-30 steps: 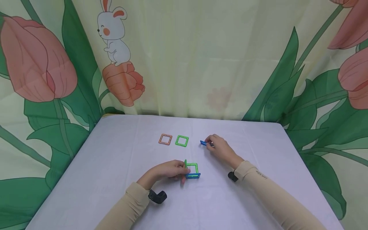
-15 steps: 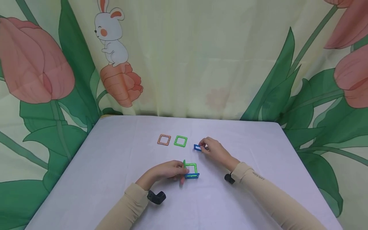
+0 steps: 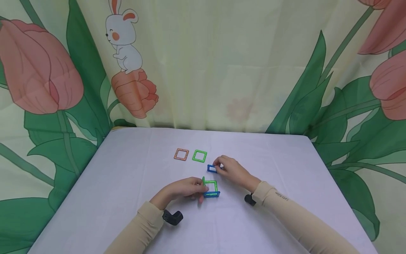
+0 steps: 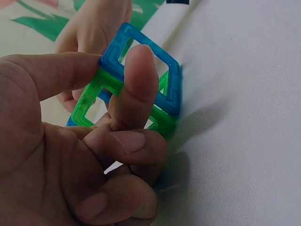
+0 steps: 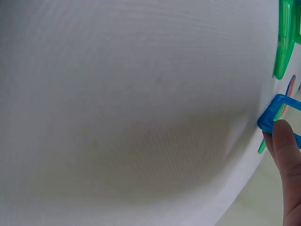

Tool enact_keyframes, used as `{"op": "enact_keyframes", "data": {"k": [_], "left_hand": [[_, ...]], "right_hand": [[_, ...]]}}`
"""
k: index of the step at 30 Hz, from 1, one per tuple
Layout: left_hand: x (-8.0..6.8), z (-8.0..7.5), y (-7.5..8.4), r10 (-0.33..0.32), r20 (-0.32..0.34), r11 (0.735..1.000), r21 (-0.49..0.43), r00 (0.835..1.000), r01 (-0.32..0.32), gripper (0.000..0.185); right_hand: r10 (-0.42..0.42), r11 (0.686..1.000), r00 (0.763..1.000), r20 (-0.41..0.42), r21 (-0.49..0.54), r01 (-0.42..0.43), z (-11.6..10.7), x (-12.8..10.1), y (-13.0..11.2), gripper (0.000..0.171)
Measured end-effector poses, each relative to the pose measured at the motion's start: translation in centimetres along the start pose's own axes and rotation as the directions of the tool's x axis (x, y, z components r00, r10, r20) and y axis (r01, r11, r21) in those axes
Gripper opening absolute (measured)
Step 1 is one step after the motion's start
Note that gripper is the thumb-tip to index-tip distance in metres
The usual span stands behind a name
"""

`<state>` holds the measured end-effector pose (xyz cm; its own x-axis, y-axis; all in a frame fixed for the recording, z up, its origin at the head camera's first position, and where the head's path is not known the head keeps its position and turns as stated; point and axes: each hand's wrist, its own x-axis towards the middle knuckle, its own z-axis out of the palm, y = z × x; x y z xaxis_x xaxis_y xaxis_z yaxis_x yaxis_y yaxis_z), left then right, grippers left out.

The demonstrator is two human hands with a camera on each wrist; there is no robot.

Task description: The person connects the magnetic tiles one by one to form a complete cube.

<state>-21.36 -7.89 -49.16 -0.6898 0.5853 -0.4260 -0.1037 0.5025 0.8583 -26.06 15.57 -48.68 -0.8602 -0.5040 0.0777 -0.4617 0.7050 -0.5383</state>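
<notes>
A small build of magnetic square frames stands mid-table: a green square flat on the cloth, a blue square upright at its near edge, a green one upright at its left. My left hand pinches the build's left side; in the left wrist view thumb and forefinger clamp the joined green and blue frames. My right hand holds a loose blue square frame just above and behind the build. In the right wrist view a fingertip lies on that blue frame.
An orange square frame and a green square frame lie flat side by side farther back on the white tablecloth. A floral curtain with a rabbit print hangs behind the table.
My right hand has carried the loose blue frame leftward and nearer, from the right of the flat green frame to just behind the build. The left hand has stayed put.
</notes>
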Motion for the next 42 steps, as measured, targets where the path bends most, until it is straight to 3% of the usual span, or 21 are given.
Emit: {"op": "enact_keyframes", "data": {"k": [31,42], "left_hand": [[-0.1,0.0,0.1,0.002,-0.006,1.0,0.004,1.0,-0.002,0.028],[0.5,0.1,-0.2,-0.007,-0.012,1.0,-0.004,1.0,0.007,0.03]], "right_hand": [[-0.184,0.983,0.978,0.094,0.034,0.182,0.5,-0.9,-1.2,0.011],[-0.181,0.983,0.979,0.091,0.041,0.178,0.6,-0.9,-1.0,0.011]]}}
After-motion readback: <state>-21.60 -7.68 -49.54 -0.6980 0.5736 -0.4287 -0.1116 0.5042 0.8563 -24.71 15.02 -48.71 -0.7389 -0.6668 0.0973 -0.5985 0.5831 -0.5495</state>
